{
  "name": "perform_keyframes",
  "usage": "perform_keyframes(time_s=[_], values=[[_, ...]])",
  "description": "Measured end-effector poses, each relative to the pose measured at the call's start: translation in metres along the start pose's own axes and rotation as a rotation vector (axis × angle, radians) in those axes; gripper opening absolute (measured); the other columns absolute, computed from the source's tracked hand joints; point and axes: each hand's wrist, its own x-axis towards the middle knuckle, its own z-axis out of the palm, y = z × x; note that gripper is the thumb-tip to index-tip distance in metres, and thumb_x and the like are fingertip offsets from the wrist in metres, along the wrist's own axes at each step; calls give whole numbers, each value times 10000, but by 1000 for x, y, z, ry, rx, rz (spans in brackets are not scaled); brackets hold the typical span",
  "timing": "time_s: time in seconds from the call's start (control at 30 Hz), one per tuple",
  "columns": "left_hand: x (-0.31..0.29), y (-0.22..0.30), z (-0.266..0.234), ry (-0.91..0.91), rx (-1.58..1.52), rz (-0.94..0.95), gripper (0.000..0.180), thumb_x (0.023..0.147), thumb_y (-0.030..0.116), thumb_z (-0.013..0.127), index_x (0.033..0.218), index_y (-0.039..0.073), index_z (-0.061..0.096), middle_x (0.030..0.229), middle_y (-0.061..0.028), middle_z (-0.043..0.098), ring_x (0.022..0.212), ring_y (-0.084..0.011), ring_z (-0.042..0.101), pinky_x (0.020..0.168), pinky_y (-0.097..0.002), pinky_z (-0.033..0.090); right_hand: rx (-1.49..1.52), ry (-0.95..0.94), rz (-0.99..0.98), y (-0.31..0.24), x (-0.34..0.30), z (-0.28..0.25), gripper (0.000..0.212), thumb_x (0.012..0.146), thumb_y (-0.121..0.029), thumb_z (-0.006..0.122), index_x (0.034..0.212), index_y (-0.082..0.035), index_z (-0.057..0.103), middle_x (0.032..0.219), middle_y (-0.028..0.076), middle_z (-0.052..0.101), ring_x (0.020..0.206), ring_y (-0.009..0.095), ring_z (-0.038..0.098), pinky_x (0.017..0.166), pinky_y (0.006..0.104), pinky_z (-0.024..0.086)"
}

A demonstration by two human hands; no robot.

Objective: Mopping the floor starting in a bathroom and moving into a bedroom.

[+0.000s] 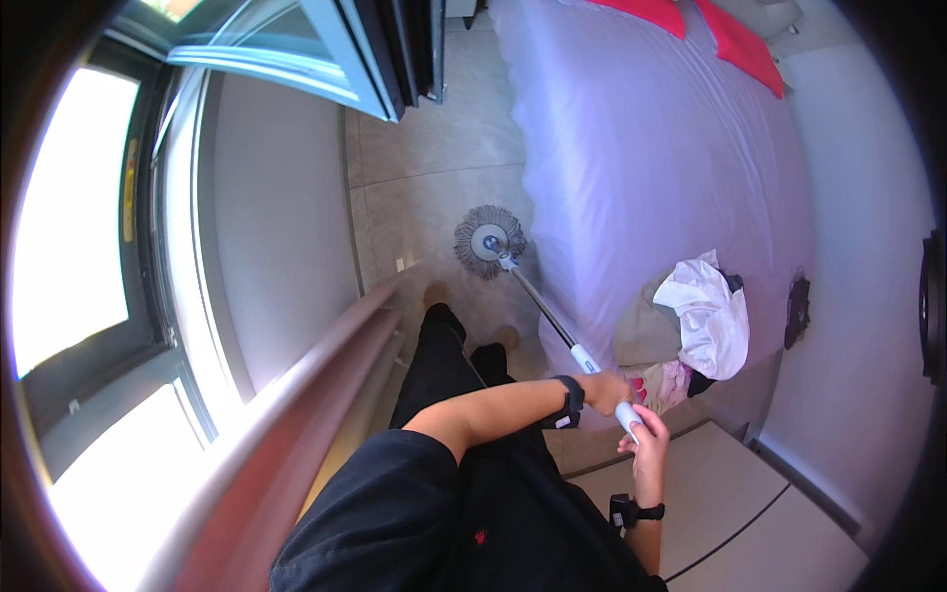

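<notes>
A spin mop (538, 298) slants across the middle of the view, with a metal pole and white grips. Its round head (490, 242) of grey strands rests on the floor beside the bed's hanging sheet. My left hand (606, 393) is wrapped round the upper pole, between the white sleeve and the end grip. Just behind it, my right hand (646, 440) has its fingers curled at the pole's white end. Both wrists carry dark straps with small devices.
The bed (651, 148) with its pale lilac sheet fills the right side. White clothing (705, 316) is heaped at its near corner. A low cabinet (730, 503) stands at my right. On the left are an open window (286, 59), a grey wall (281, 187) and a pinkish ledge (296, 434).
</notes>
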Motion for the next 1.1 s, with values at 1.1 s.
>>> perform_keyframes(time_s=[1.1], values=[[-196,53,-337,-168,1812,-1338,308,795,214,508,1042,114,662,1145,-75,575,1095,-241,464,885,-392,296,537,-106,389,328,16,-86,263,816,-201,537,1013,-26,540,761,93,591,422,132,436,374,273,370]])
